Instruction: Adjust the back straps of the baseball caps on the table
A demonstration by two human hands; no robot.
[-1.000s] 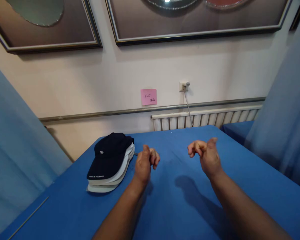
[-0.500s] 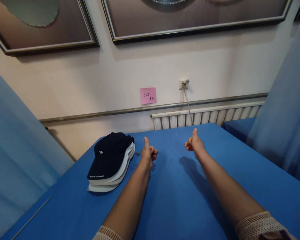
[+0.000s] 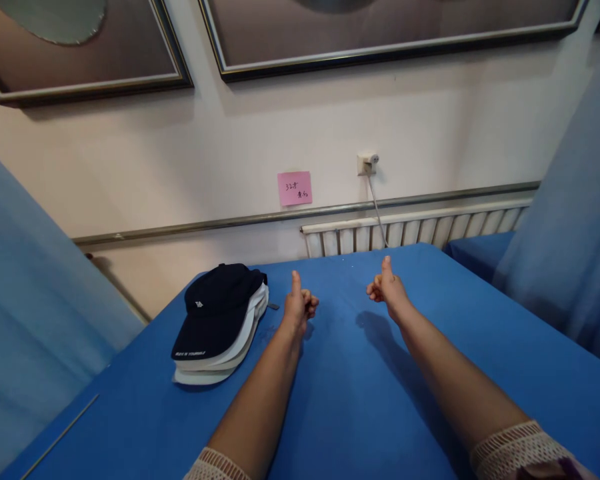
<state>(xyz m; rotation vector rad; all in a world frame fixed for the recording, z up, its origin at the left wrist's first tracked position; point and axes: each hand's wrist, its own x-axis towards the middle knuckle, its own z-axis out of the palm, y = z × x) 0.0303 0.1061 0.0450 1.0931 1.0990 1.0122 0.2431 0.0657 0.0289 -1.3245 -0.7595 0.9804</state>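
My left hand [image 3: 296, 307] is held above the blue table covering, thumb pointing up and fingers curled in, with nothing in it. To its left lies a stack of baseball caps [image 3: 220, 313], a navy one on top and several white or pale ones beneath. The navy cap has a small white logo on its front and white lettering along the brim. My right hand [image 3: 389, 287] makes the same thumb-up fist over the covering, also holding nothing. A gap separates the two hands, and neither touches the caps.
The blue-covered table [image 3: 340, 400] reaches back to a wall with a white radiator [image 3: 415, 230], a metal rail [image 3: 205, 227], a pink note [image 3: 295, 189] and a plugged-in socket [image 3: 367, 164]. Blue curtains [image 3: 35, 280] hang on both sides. A thin rod [image 3: 60, 437] lies at the left edge.
Both hands keep the thumb-up shape, brought slightly closer together. The view has shifted a little, and the caps lie as before.
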